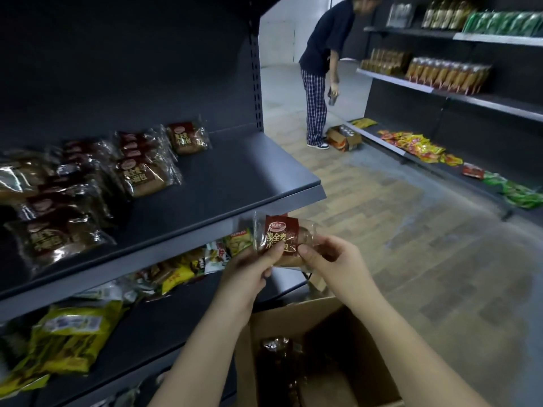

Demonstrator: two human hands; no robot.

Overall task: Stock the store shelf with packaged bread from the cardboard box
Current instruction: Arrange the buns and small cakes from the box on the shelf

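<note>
A clear packet of brown bread with a red label [281,236] is held in front of the dark shelf's front edge [205,227]. My left hand [249,267] pinches its lower left part and my right hand [329,259] pinches its right side. Directly below my arms stands the open cardboard box [320,315], with more wrapped bread [279,348] dimly visible inside. On the shelf, several bread packets of the same kind [141,174] lie in rows at the left and back; the shelf's right half is bare.
The lower shelf [147,327] holds yellow and mixed snack bags. Across the wooden-floor aisle, another rack [440,89] carries packaged goods. A person in a dark shirt and checked trousers [318,74] bends over a small box [343,138] on the floor.
</note>
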